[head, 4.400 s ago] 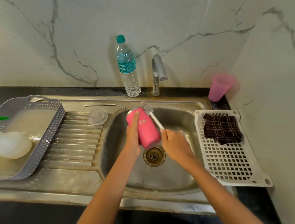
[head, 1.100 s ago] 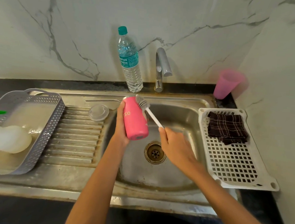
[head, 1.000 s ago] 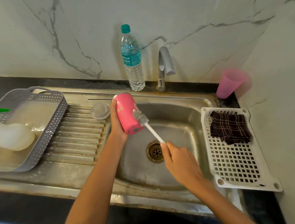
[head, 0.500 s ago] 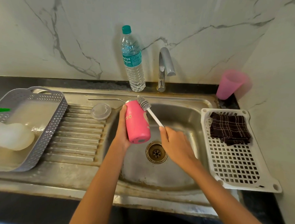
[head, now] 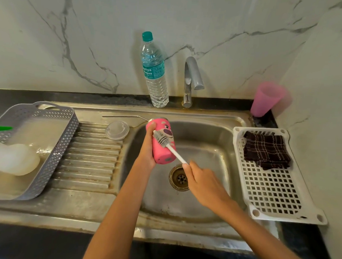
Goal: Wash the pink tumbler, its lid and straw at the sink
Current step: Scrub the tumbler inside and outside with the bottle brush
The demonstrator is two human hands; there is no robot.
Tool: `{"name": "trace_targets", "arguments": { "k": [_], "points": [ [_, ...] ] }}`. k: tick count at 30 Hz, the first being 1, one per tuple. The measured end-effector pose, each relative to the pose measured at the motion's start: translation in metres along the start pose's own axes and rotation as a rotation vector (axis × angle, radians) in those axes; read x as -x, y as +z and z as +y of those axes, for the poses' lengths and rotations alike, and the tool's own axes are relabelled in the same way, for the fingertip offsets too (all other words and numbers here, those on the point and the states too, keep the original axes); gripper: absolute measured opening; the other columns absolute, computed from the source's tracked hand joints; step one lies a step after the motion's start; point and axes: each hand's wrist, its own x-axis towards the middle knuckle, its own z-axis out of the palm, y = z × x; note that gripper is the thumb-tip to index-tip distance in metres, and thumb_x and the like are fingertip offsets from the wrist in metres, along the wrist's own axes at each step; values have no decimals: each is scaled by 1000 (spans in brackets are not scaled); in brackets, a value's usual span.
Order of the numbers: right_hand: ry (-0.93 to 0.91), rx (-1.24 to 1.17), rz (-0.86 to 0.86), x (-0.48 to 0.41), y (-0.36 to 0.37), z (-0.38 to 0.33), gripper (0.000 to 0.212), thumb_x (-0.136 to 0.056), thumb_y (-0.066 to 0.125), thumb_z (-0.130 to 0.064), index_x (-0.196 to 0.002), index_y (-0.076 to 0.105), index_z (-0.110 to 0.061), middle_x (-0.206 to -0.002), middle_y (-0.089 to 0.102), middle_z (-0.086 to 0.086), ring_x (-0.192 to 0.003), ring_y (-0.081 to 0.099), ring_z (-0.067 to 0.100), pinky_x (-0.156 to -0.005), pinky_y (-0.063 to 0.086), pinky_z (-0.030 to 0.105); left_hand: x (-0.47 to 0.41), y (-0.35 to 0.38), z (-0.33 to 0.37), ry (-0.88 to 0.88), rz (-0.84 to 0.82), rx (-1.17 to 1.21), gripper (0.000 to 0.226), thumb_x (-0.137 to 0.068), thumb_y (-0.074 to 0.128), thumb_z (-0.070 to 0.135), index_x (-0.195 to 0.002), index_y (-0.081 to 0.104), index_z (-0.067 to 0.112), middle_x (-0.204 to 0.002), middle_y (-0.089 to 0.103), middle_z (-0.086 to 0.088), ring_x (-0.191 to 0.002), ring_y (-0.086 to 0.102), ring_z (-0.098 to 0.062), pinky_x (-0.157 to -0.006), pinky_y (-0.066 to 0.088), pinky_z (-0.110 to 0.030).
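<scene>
My left hand [head: 148, 148] grips the pink tumbler [head: 163, 146] over the left part of the sink basin [head: 204, 150], its printed cartoon face turned up toward me. My right hand [head: 201, 179] holds the white handle of a bottle brush [head: 166, 145], and its grey bristles lie against the tumbler's outer side. The clear round lid [head: 117, 130] rests on the ribbed drainboard [head: 90, 157]. The metal straw [head: 125, 116] lies along the back of the drainboard, left of the tumbler.
A water bottle [head: 155, 73] and the tap [head: 190, 81] stand at the back. A pink cup [head: 265, 98] sits in the right corner. A white rack [head: 271, 180] holding a dark cloth [head: 265, 151] lies right of the basin; a grey basket [head: 40, 143] sits left.
The brush head has moved down from the tumbler's top rim onto its side. The tumbler has turned in my left hand, so the cartoon face now shows.
</scene>
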Motion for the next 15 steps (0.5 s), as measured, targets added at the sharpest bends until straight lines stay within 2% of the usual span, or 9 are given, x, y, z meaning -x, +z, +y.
{"name": "trace_targets", "arguments": {
  "k": [4,7,10,12,15],
  "points": [
    [69,31,82,-33,-14,-8,47,-103,18,-49,-84,47,-18,-68,56,6,-65,56,29,-59,43,38,3,8,-6,-10,-65,-90,52,-93,49,60,-113,63,15,-85,75,-7,-71,72,-19,-64,60,-32],
    [56,36,107,-33,-7,-13,45,-103,18,-47,-85,47,-19,-66,55,4,-65,54,30,-60,42,39,7,15,3,27,-51,-43,61,-87,56,63,-123,61,14,-95,73,-10,-79,71,-23,-71,60,-37],
    [33,99,75,-2,-2,-8,44,-103,20,-46,-86,50,-18,-63,56,5,-62,56,30,-55,40,37,-2,8,12,64,-8,25,70,-84,60,63,-131,57,11,-100,72,-12,-83,71,-25,-72,57,-38],
    [37,97,77,-2,-8,-5,44,-103,21,-46,-85,50,-18,-62,56,4,-56,54,25,-51,36,34,0,6,9,64,-17,-23,63,-87,56,61,-126,59,11,-96,73,-11,-81,71,-24,-71,59,-37],
    [57,92,142,-34,-21,-7,43,-104,20,-46,-83,46,-17,-64,53,1,-59,50,25,-56,33,34,11,13,-10,43,-107,-79,54,-93,50,58,-121,59,14,-96,73,-11,-80,72,-22,-67,60,-35]
  ]
}}
